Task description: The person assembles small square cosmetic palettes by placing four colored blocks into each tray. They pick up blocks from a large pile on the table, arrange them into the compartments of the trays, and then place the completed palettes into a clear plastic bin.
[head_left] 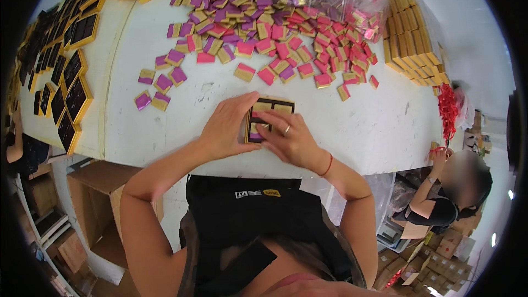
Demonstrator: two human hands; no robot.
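Note:
A small dark box with a gold rim and several compartments (284, 108) lies on the table in front of me. My left hand (226, 124) is closed round its left side, thumb along the near edge and fingers at the far one. Over the box, my right hand (294, 138) has curled fingers touching inside it; whatever they pinch is hidden. Small foil-wrapped pieces in gold with pink or purple show in the compartments beside the fingertips. Beyond the box spreads a big loose heap of such wrapped pieces (245, 49), purple mostly left, pink mostly right.
Rows of dark, gold-rimmed boxes (78, 98) cover the left of the white table (181, 118). Stacked gold boxes (410, 36) and red shredded strips (446, 111) stand at the right. Clear plastic (352, 0) lies behind the heap. Another person (440, 198) works at right; a carton (91, 203) stands below left.

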